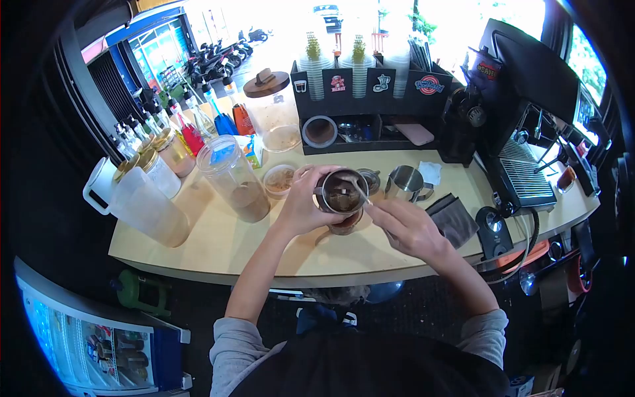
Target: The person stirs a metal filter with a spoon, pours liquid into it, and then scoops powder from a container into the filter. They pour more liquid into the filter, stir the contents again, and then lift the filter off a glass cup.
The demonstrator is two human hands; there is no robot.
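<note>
My left hand (305,204) is wrapped round a metal cup (342,192) with dark contents, tilted above the counter. My right hand (411,228) grips a thin spoon (360,188) whose far end reaches into the cup. Partly hidden beneath the cup stands a container (346,225) with brownish contents. Just right of the cup lies a small round metal piece (372,180), and beyond it a steel pitcher (404,181). A small round tub (279,179) of brown powder sits left of my left hand.
Left on the wooden counter (218,255) stand a clear jar (235,178), a frosted pitcher (149,206) and syrup bottles (188,132). A black organizer (377,99) holds cups at the back. Right are a dark cloth (452,221), a scale (493,228) and an espresso machine (522,165).
</note>
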